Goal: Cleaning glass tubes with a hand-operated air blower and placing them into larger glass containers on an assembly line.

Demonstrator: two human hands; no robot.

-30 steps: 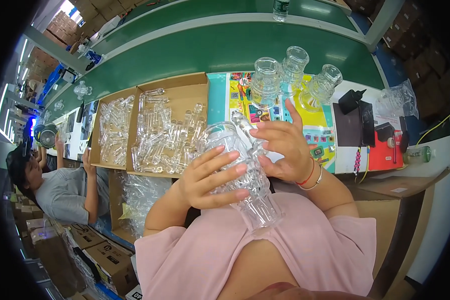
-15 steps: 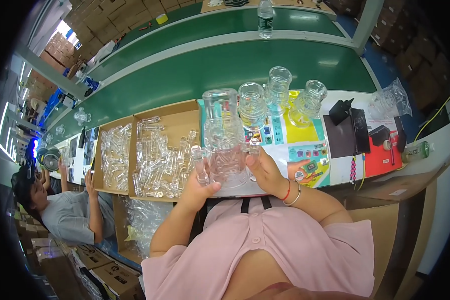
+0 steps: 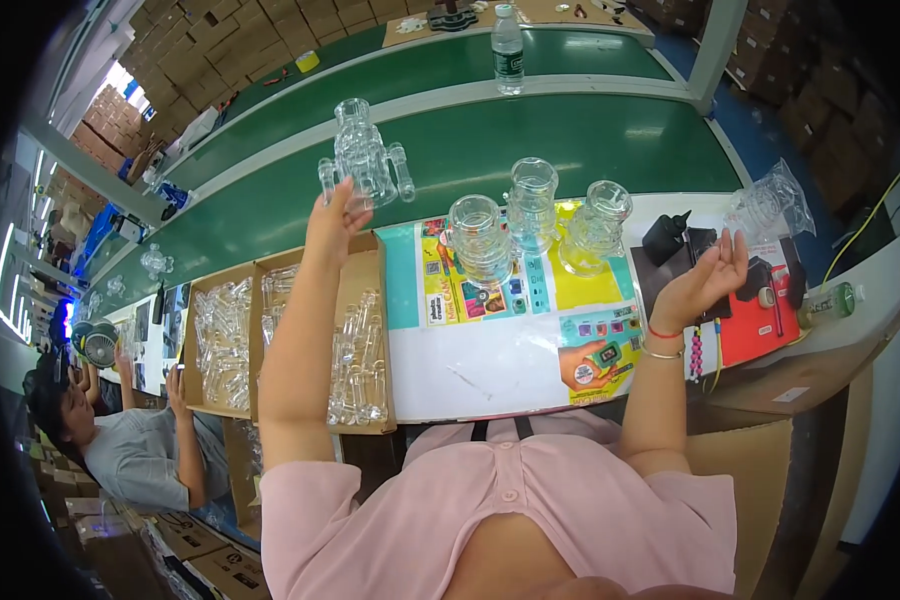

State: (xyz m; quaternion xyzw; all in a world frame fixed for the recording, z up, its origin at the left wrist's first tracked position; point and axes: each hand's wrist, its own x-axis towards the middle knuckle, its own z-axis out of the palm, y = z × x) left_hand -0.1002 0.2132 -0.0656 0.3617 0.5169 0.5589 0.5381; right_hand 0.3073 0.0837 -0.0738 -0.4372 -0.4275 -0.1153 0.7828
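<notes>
At the far left of the green bench, my left arm reaches out to a clear glass vessel (image 3: 362, 160) with a narrow neck and a glass tube at each side. My left hand (image 3: 336, 222) has its fingers at the vessel's lower left side, seemingly closed on it; part of the grip is hard to make out. My right hand (image 3: 705, 285) is raised at the right, empty, palm up with fingers apart. It is close to a black squeeze bottle (image 3: 664, 238) and black items on a red sheet (image 3: 745, 335). Other glass vessels, one of them a ribbed vessel (image 3: 481, 240), stand upright between my hands.
A divided cardboard box (image 3: 390, 350) of small glass tubes lies beside my left forearm. Printed sheets (image 3: 600, 370) cover the near table. A water bottle (image 3: 507, 50) stands at the back. A bagged glass piece (image 3: 770, 205) lies far right. A co-worker (image 3: 155, 450) sits at the left.
The glass vessel has gone from in front of my chest, between both hands, to the far left with my left hand. My right hand has let go and moved right.
</notes>
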